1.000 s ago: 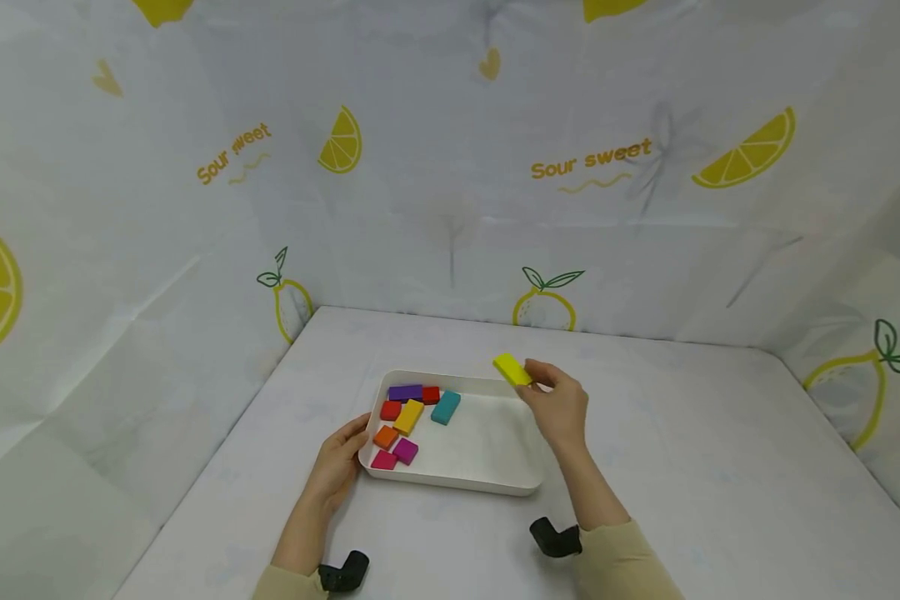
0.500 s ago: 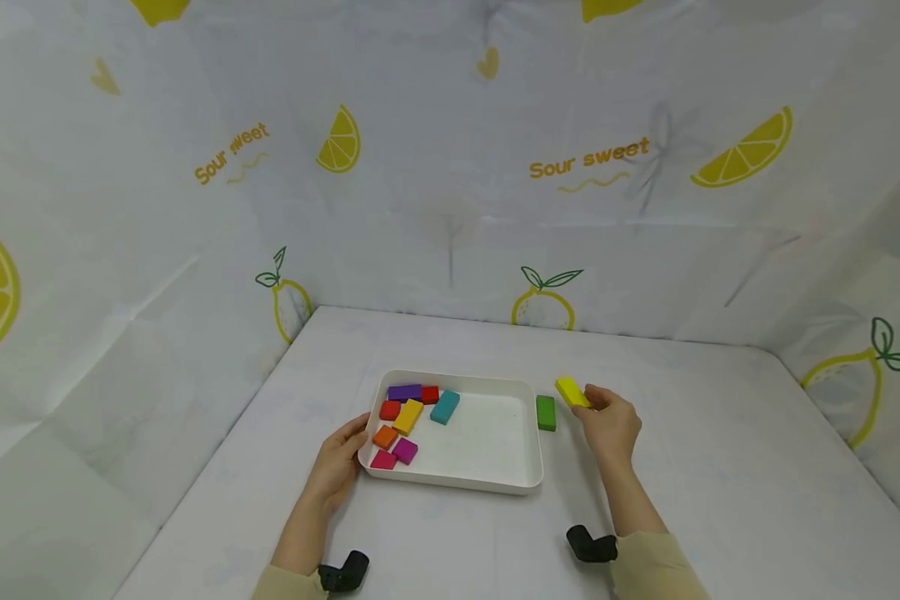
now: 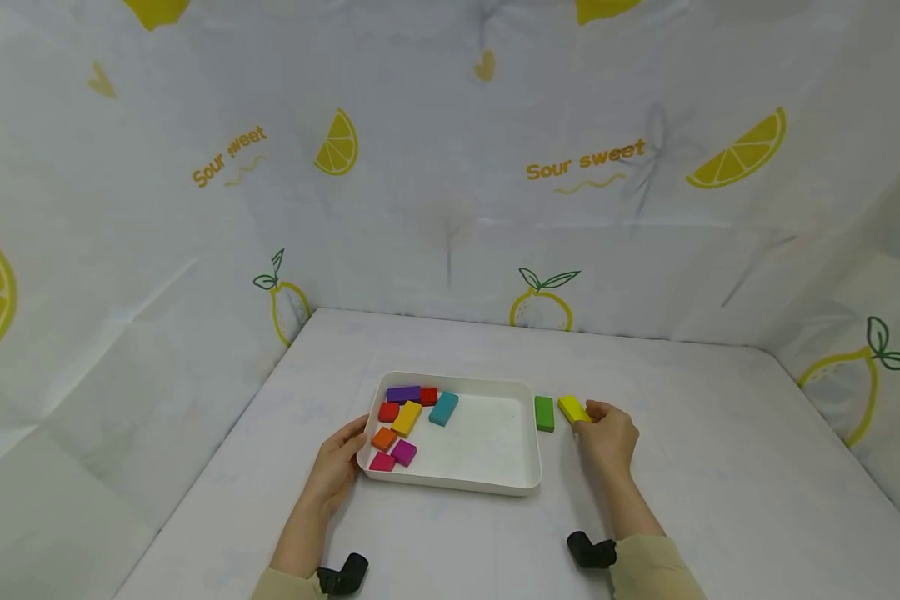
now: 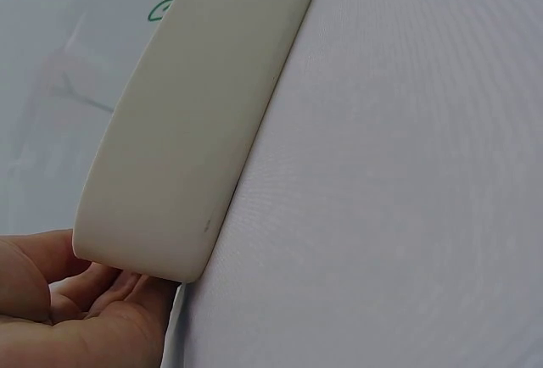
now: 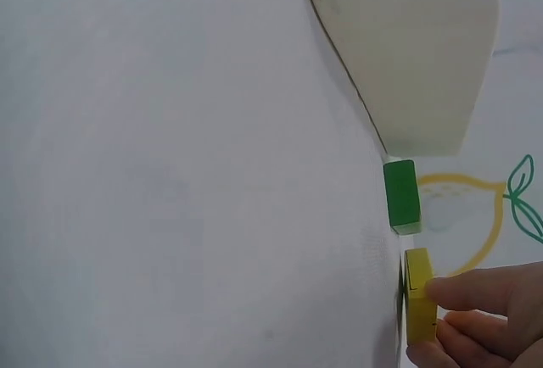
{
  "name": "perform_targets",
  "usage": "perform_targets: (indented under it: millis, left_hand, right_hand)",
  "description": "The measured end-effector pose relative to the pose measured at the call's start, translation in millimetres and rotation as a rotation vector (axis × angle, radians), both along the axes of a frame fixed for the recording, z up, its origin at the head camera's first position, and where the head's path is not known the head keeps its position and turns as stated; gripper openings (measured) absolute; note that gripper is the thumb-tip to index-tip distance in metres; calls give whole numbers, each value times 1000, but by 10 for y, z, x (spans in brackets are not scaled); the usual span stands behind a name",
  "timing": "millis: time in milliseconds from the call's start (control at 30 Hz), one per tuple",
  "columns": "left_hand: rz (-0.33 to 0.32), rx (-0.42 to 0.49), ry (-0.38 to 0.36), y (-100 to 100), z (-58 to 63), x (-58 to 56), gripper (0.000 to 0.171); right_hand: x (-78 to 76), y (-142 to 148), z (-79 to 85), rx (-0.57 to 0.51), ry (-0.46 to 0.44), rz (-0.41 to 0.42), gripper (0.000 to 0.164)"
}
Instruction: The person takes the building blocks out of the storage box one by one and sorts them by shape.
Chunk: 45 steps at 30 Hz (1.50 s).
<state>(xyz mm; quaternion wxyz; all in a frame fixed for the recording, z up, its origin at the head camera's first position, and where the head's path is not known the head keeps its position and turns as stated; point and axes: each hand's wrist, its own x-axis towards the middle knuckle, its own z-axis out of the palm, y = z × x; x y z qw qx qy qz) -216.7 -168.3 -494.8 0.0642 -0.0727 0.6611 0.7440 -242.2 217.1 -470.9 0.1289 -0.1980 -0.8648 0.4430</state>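
A shallow white tray (image 3: 487,433) stands on the table, and my left hand (image 3: 337,467) grips its left end. In the left wrist view the thumb is on the rim of the tray (image 4: 178,131), with the other fingers curled against its end wall. Between thumb and fingertips, my right hand (image 3: 610,437) pinches a yellow block (image 3: 573,408) at or just above the table; the frames do not settle which. A green block (image 3: 544,413) lies between the tray's right wall and the yellow one. In the right wrist view a small gap separates the yellow block (image 5: 419,296) from the green block (image 5: 402,197).
Toward the tray's left side lie several blocks: a purple block (image 3: 403,394), a yellow-orange block (image 3: 407,418), a teal block (image 3: 443,409), a magenta block (image 3: 403,452) and small red, orange and pink ones. A printed cloth (image 3: 450,183) rises behind the table (image 3: 720,467).
My right hand has carried the yellow block from above the tray's right end rightward, then down beside the green block, which came into view. My left hand stays at the tray.
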Motion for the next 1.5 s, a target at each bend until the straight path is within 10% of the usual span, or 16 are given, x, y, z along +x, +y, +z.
perform_targets:
  millis: [1500]
  left_hand:
    - [-7, -7, -28, 6, 7, 32, 49]
  right_hand:
    - [87, -205, -78, 57, -11, -16, 43]
